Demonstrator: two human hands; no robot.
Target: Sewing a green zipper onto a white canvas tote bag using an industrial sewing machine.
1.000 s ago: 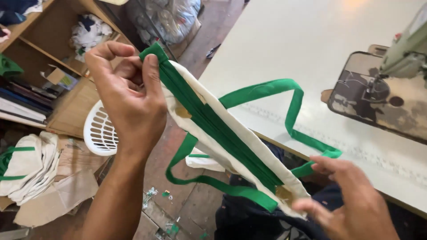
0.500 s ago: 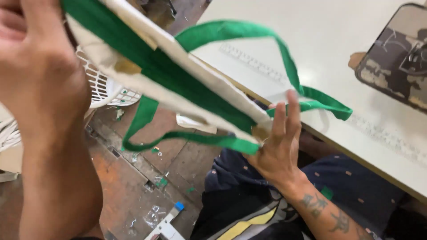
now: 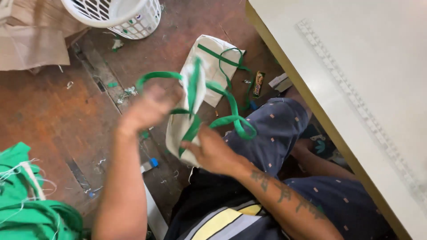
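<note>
The tote bag (image 3: 180, 129) (cream cloth, bright green webbing straps) is hanging between the two hands, out over the floor and just above the person's lap, left of the bench (image 3: 356, 66). There's only the head view, so here goes.

The left hand (image 3: 149, 109) is blurring with motion, so I can't tell whether it's pinching or spread; it's sitting right at the top of the bag where a green strap (image 3: 155, 75) is arching over it. The right hand (image 3: 209, 151) is closing on the lower edge of the cloth, fingers curled in and gripping fabric, with another strap loop (image 3: 235, 122) flopping out beside it. My read is the bag is mid-handling, being turned or gathered, and it's limp stuff, so anything next is calling for a firm pinch on both ends and keeping those loops from tangling.

Textures: the cloth is looking soft, matte and floppy, the webbing flat and ribbon-like. A second bag (image 3: 218, 58) of the same kind is lying flat on the reddish, scuffed floor (image 3: 49, 120), near a white plastic lattice basket (image 3: 120, 13). A heap of green fabric (image 3: 31, 213) is sitting bottom left. The bench is smooth and pale, with a ruler strip (image 3: 356, 111) along it.
</note>
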